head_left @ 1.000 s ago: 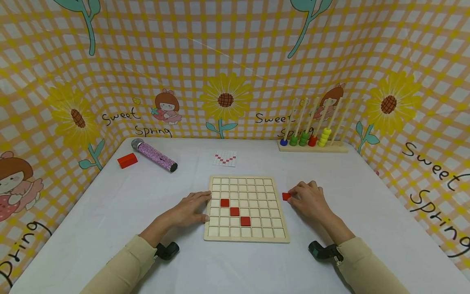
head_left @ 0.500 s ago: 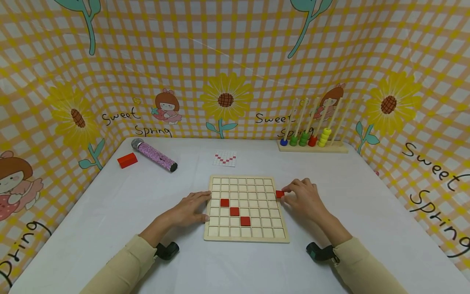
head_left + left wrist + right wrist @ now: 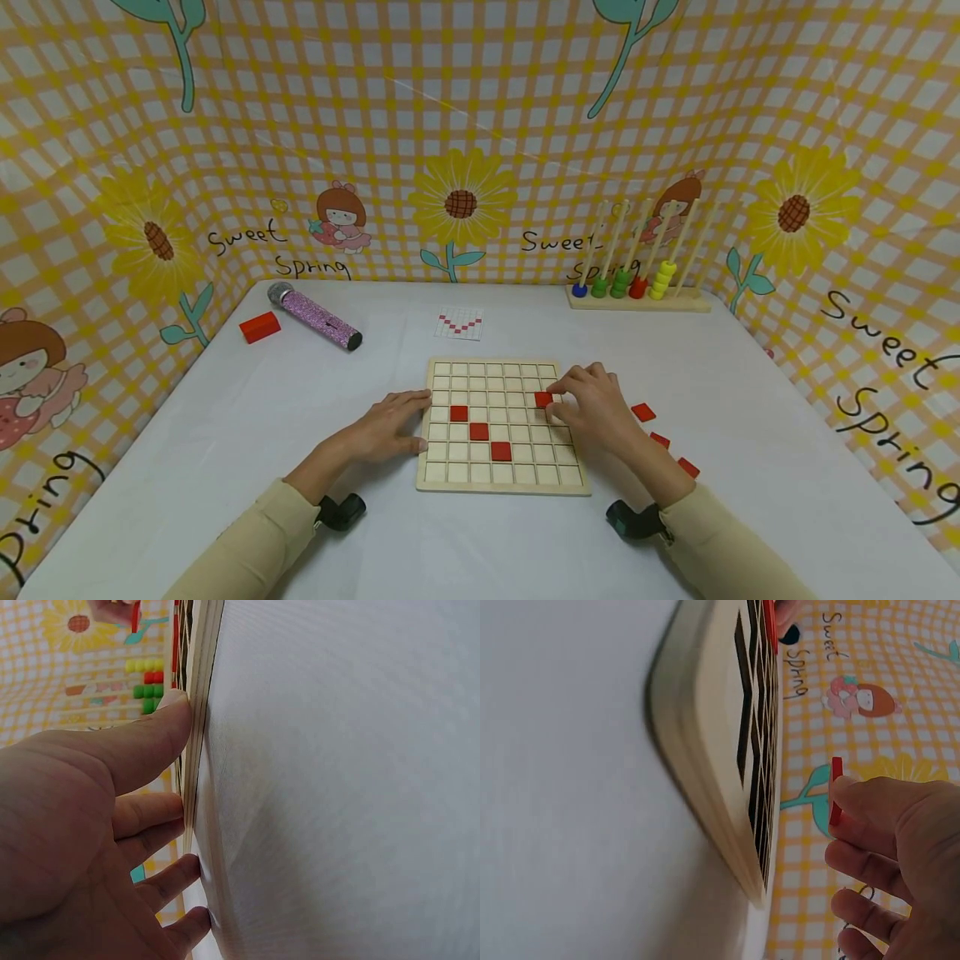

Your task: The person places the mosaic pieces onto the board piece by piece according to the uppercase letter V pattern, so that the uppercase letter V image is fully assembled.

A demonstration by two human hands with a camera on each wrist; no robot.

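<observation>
A wooden grid board lies in the middle of the table in the head view. Three red tiles sit in its cells on a diagonal. My right hand pinches another red square tile between thumb and fingers over the board's right side. In the right wrist view that tile is edge-on, raised above the board. My left hand touches the board's left edge, its fingers extended. The left wrist view shows the thumb and fingertips along that edge.
Three loose red tiles lie right of the board, partly beside my right forearm. Behind the board is a small pattern card. A glittery microphone and red block lie back left. A bead rack stands back right.
My right hand has carried the pinched red tile leftward from beside the board to over its right columns, uncovering the loose tiles. The left hand has stayed in place.
</observation>
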